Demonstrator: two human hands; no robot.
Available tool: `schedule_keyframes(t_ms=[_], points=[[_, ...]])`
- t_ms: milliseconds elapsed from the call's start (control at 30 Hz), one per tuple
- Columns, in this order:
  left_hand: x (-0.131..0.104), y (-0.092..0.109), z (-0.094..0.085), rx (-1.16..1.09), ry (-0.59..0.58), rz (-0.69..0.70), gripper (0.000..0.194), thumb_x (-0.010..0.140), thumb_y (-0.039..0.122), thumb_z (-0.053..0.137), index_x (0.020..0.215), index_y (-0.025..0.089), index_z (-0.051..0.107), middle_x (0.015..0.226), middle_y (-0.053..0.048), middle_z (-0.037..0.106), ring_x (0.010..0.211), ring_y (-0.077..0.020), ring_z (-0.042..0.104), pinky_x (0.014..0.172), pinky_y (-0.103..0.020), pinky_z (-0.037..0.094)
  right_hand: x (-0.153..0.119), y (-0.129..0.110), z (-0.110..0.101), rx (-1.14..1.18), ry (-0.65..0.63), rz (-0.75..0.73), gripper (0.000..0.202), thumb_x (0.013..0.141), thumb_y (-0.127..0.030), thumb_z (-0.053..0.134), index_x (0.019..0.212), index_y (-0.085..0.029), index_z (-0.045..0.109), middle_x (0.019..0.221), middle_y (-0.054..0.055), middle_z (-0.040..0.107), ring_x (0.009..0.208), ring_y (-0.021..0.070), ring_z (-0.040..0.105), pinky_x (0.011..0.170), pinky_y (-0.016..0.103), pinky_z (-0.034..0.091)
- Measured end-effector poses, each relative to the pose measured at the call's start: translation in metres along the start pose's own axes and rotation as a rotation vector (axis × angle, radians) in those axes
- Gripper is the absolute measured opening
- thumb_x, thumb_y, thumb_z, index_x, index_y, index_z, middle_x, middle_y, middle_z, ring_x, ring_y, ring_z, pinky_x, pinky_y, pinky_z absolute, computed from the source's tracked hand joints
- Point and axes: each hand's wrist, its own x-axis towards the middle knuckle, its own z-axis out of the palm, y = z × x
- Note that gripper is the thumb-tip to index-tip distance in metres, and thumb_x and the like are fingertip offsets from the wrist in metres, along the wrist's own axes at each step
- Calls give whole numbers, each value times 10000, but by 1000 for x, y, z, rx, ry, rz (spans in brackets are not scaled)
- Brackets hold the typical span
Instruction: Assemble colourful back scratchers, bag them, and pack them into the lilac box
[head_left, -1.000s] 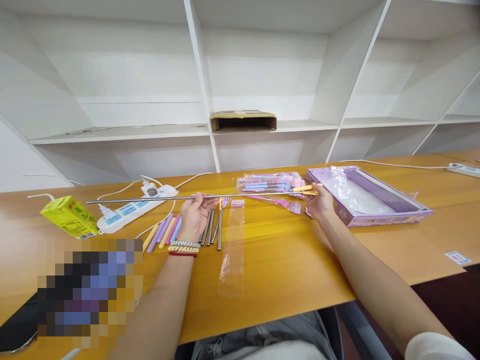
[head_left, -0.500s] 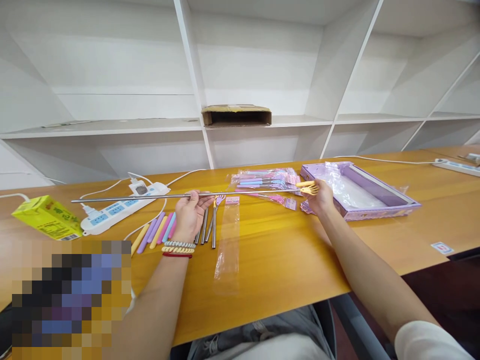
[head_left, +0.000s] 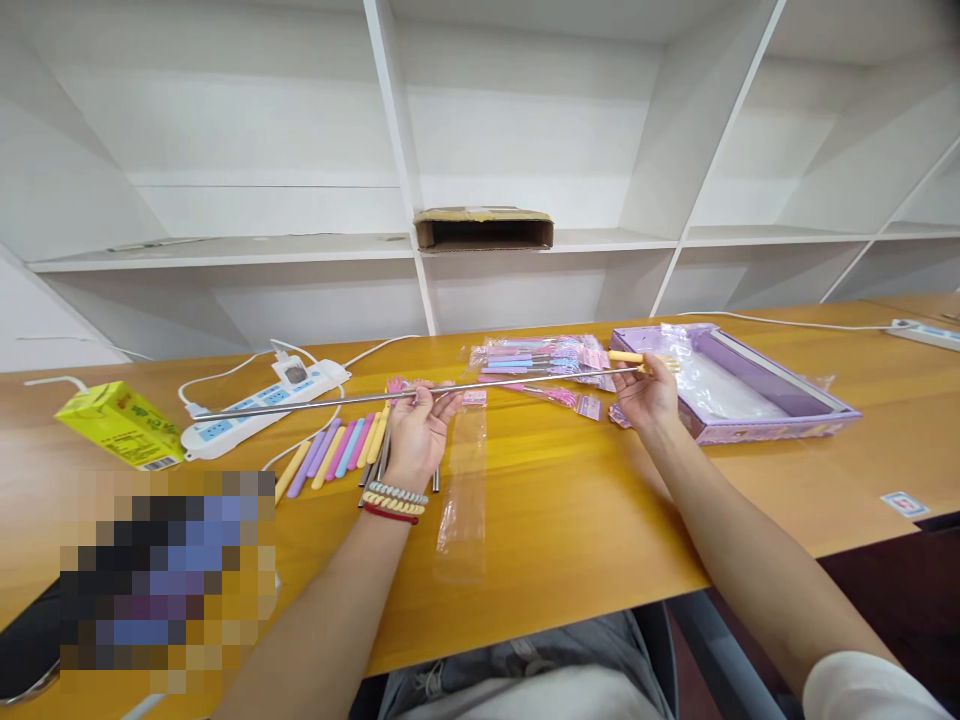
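A telescopic back scratcher (head_left: 525, 379) is drawn out into a long thin metal rod. It stretches across both hands above the table. My left hand (head_left: 416, 430) is closed on the thicker part of its rod. My right hand (head_left: 649, 395) is closed on its far end, where yellow claw tips show beside the fingers; a yellow stick-like piece (head_left: 626, 357) juts out to the left. Under my left hand lie several metal-rod scratchers (head_left: 382, 455), partly hidden. Coloured handle sleeves (head_left: 322, 455) lie in a row to the left. A clear plastic sleeve (head_left: 461, 500) lies flat between my arms.
Packed scratchers (head_left: 532, 358) are piled behind the rod. A purple box (head_left: 772, 428) with clear plastic inside stands at right. On the left are a power strip (head_left: 255, 410) with cables and a yellow drink carton (head_left: 120, 425). A cardboard box (head_left: 484, 230) sits on the shelf.
My left hand has moved right along with the rod, whose left end now dips lower. My right hand has turned, and the claw end now points right. The view has shifted slightly.
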Motion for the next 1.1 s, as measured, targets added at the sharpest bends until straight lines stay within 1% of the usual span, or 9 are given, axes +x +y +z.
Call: schedule_keyframes(t_ms=[100, 233, 300, 367, 500, 600, 767, 933, 1100], points=[[-21, -16, 16, -5, -98, -94, 205, 730, 309, 675, 807, 175, 540, 892, -37, 678, 850, -173, 659, 873, -374, 505, -8, 10, 6, -15, -10, -1, 109, 713, -186, 627, 740, -170, 523, 599, -31, 629, 538, 112, 631, 523, 215, 548], [-51, -34, 35, 70, -295, -205, 177, 762, 294, 641, 876, 186, 562, 1092, -74, 631, 988, -211, 617, 892, -407, 486, -28, 35, 14, -148, -201, 105, 157, 691, -197, 668, 738, -172, 520, 604, -23, 637, 529, 141, 639, 475, 237, 544], [-60, -37, 39, 227, -372, -149, 166, 786, 309, 608, 905, 195, 587, 1119, -78, 614, 1018, -215, 597, 876, -408, 489, -40, 47, 18, -214, -330, 144, 181, 691, -231, 682, 751, -173, 521, 634, -12, 647, 518, 146, 633, 415, 226, 518], [-62, -36, 39, 477, -417, 20, 173, 796, 317, 590, 919, 199, 625, 1101, -80, 608, 1041, -210, 572, 883, -390, 479, -52, 54, 22, -255, -432, 192, 200, 699, -267, 685, 760, -173, 520, 674, 0, 660, 480, 129, 612, 344, 191, 465], [-54, -28, 34, 830, -425, 334, 261, 790, 311, 596, 1034, 220, 625, 1110, -76, 571, 1067, -189, 528, 899, -338, 457, -64, 60, 26, -256, -494, 283, 190, 723, -278, 673, 767, -161, 529, 739, 26, 682, 484, 107, 613, 336, 152, 461], [-50, -26, 31, 915, -456, 350, 418, 771, 312, 618, 1175, 234, 544, 1127, -71, 579, 996, -172, 561, 842, -313, 479, -68, 62, 27, -245, -480, 291, 167, 731, -258, 668, 792, -156, 551, 743, 29, 686, 519, 112, 634, 423, 167, 531], [-52, -26, 33, 1006, -561, 306, 321, 803, 330, 571, 1091, 198, 622, 988, -55, 657, 856, -154, 601, 764, -272, 479, -73, 67, 27, -263, -524, 382, 139, 729, -226, 664, 813, -149, 584, 700, 28, 675, 525, 128, 640, 446, 186, 556], [-48, -20, 32, 1062, -427, 381, 263, 808, 354, 543, 935, 172, 685, 775, -33, 647, 695, -132, 557, 632, -240, 435, -67, 48, 36, -258, -374, 380, 100, 763, -158, 591, 852, -121, 617, 639, 19, 654, 461, 97, 605, 398, 141, 529], [-26, 7, 19, 1181, 6, 429, 270, 767, 371, 531, 708, 154, 681, 623, -1, 594, 608, -121, 518, 574, -227, 398, -39, 12, 34, -138, -146, 226, 138, 839, -235, 525, 764, -136, 585, 626, 10, 640, 482, 66, 604, 427, 94, 516]])
